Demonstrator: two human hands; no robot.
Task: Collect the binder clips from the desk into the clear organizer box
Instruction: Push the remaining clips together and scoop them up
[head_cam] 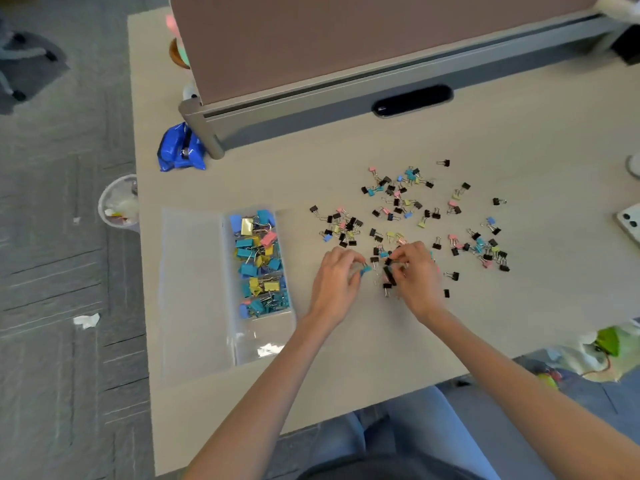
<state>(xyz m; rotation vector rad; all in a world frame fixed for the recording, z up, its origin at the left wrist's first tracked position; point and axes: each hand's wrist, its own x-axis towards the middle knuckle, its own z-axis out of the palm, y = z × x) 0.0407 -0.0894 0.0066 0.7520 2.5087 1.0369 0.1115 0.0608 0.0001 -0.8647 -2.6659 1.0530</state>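
Clear organizer box (239, 341) part-filled with big clips; many small binder clips (408, 209) still scattered on desk (519, 306). Left hand (337, 282) pinches teal clip (365, 270), right hand (417, 271) curls round black clips (389, 275)

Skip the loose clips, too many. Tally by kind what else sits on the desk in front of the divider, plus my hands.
Clear organizer box: 1
Blue packet: 1
Phone, cut off: 1
White object, cut off, unclear: 1
Hands, left hand and right hand, each pinching binder clips: 2
Total: 6
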